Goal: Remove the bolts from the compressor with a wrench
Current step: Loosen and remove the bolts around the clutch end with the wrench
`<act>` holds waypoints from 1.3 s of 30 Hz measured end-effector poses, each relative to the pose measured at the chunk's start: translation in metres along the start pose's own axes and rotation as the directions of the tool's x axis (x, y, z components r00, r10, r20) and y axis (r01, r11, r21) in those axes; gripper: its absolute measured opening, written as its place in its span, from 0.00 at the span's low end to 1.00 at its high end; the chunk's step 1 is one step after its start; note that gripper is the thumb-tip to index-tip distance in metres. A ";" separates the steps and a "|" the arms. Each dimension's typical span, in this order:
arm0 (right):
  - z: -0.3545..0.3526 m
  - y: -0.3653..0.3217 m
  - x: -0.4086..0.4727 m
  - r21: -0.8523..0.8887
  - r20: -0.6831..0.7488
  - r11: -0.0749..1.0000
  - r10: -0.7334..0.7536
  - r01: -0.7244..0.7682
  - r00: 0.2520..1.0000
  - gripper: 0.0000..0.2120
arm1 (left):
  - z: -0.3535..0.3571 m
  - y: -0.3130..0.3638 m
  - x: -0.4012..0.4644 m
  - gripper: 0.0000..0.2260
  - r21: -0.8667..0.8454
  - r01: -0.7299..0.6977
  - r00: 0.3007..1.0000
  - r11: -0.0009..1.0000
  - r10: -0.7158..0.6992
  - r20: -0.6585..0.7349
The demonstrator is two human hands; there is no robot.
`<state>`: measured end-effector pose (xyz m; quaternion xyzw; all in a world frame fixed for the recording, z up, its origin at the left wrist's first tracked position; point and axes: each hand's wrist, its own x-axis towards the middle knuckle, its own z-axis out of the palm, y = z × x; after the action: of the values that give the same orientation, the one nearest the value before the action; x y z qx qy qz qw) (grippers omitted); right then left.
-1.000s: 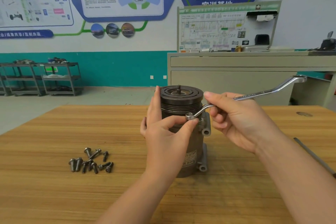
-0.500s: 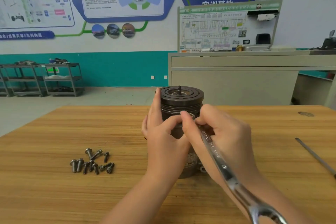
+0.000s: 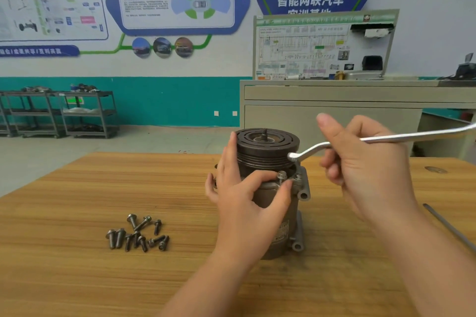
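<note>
The grey compressor [image 3: 277,216] stands upright on the wooden table [image 3: 77,265], its grooved pulley on top. My left hand [image 3: 244,201] wraps around the body below the pulley, thumb beside a raised bolt [image 3: 282,176] on the flange. My right hand [image 3: 365,165] holds the silver ring wrench [image 3: 386,138] by its shaft. Its ring end hangs lifted just above and right of the bolt, against the pulley's side, and its handle points right. Several removed bolts [image 3: 136,235] lie in a pile on the table to the left.
A thin metal rod [image 3: 448,226] lies on the table at the right edge. Behind the table stands a grey cabinet [image 3: 334,110] with a wiring display board. Metal shelving carts [image 3: 59,113] line the far wall on the left.
The wrench handle has swung from pointing toward me back out to the right, and its ring end has lifted off the bolt. The bolt head now shows, raised. My left hand keeps holding the compressor.
</note>
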<state>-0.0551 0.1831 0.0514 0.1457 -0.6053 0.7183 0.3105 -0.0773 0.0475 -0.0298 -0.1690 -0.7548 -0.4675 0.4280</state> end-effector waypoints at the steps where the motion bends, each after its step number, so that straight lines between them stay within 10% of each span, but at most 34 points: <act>1: 0.003 0.001 -0.004 -0.136 -0.013 0.987 -0.089 0.086 0.996 0.22 | 0.000 -0.001 0.000 0.10 0.007 0.005 1.000 1.000 -0.005 0.005; 11: 0.029 0.004 -0.029 -0.481 0.065 0.821 -0.316 0.307 0.947 0.24 | -0.002 -0.004 -0.001 0.15 0.030 0.009 0.999 1.000 -0.010 0.038; 17: 0.037 0.011 -0.051 -0.746 0.286 0.427 -0.487 0.511 0.825 0.20 | -0.004 0.003 0.006 0.22 -0.012 0.108 0.990 0.994 -0.106 0.092; 22: 0.016 0.021 -0.051 -0.092 -0.080 0.995 0.028 -0.035 0.996 0.12 | -0.003 -0.003 -0.001 0.12 0.011 -0.005 0.999 1.000 0.004 0.034; 25: 0.001 0.023 -0.029 0.279 0.070 0.884 0.370 -0.374 0.926 0.07 | -0.002 -0.005 -0.001 0.10 0.007 -0.023 0.999 1.000 0.022 0.026; 29: -0.005 0.021 -0.001 0.331 0.201 0.717 0.582 -0.614 0.788 0.07 | 0.000 -0.007 -0.002 0.10 -0.006 -0.021 1.000 1.000 0.021 0.012; 33: -0.006 0.007 0.006 0.350 0.085 0.869 0.342 -0.350 0.936 0.10 | 0.000 -0.008 -0.001 0.10 -0.030 -0.014 1.000 0.999 0.015 0.010; 39: 0.009 0.010 -0.023 -0.256 -0.074 0.947 -0.218 0.193 0.973 0.20 | 0.001 -0.007 -0.001 0.10 -0.033 0.009 1.000 0.999 -0.009 -0.008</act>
<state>-0.0448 0.1674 0.0320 0.1316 -0.6549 0.6075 0.4298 -0.0817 0.0450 -0.0350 -0.1706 -0.7460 -0.4825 0.4261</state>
